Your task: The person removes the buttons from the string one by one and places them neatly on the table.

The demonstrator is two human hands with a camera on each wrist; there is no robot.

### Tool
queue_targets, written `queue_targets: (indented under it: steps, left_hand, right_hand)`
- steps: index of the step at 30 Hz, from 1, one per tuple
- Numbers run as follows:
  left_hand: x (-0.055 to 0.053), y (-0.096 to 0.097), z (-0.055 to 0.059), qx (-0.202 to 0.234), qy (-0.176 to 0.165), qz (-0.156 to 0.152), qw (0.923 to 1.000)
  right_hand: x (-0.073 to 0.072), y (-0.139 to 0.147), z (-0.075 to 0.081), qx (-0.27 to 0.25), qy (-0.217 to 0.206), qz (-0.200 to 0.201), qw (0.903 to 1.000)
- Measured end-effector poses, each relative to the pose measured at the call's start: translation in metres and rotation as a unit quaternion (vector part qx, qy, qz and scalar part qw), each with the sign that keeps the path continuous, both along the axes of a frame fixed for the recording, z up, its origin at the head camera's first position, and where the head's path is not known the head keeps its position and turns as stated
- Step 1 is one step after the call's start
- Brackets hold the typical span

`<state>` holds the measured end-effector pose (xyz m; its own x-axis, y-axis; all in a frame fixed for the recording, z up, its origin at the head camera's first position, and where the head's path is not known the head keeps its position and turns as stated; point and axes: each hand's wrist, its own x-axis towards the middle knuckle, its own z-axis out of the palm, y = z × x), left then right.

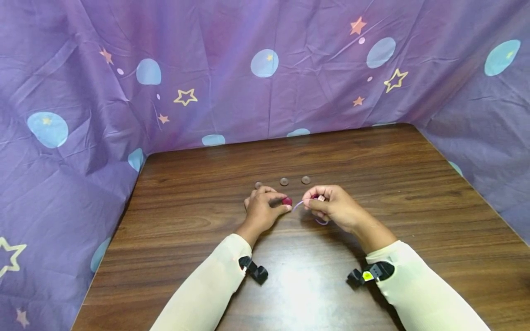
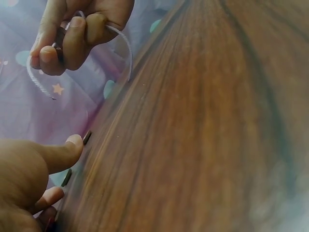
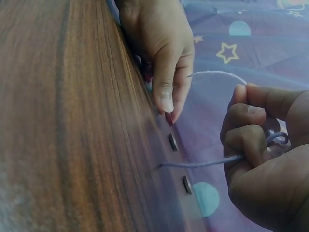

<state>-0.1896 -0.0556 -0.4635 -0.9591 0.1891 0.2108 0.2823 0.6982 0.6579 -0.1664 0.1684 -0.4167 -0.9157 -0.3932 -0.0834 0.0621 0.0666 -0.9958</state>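
Observation:
Between the thumb and fingers of my left hand (image 1: pixel 262 209) is a small round red button (image 1: pixel 287 201), its edge poking out past the thumb in the right wrist view. My right hand (image 1: pixel 337 208) pinches a thin purple string (image 1: pixel 297 205) near one end, and that free end points toward the red button. The string's other end (image 3: pixel 193 165) hangs down below the curled right fingers. A dark disc (image 2: pixel 60 36) shows among those fingers, mostly hidden by them.
Three brown buttons lie in a row just beyond the hands: one (image 1: pixel 258 185) by the left fingers, one (image 1: pixel 284 181) in the middle, one (image 1: pixel 306 180) at the right. The wooden table (image 1: pixel 198 220) is backed by a purple curtain (image 1: pixel 232 92) with stars.

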Motion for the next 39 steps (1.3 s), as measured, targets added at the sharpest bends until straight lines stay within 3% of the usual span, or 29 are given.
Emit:
queue_targets:
  steps: [17, 39]
  left_hand:
    - [0.000, 0.007, -0.003, -0.036, 0.015, 0.019, 0.9991]
    - [0.000, 0.008, 0.000, -0.038, -0.009, 0.027, 0.9989]
  right_hand:
    - [0.001, 0.001, 0.001, -0.013, -0.002, 0.000, 0.9999]
    - [0.002, 0.003, 0.003, -0.037, -0.018, 0.013, 0.9991]
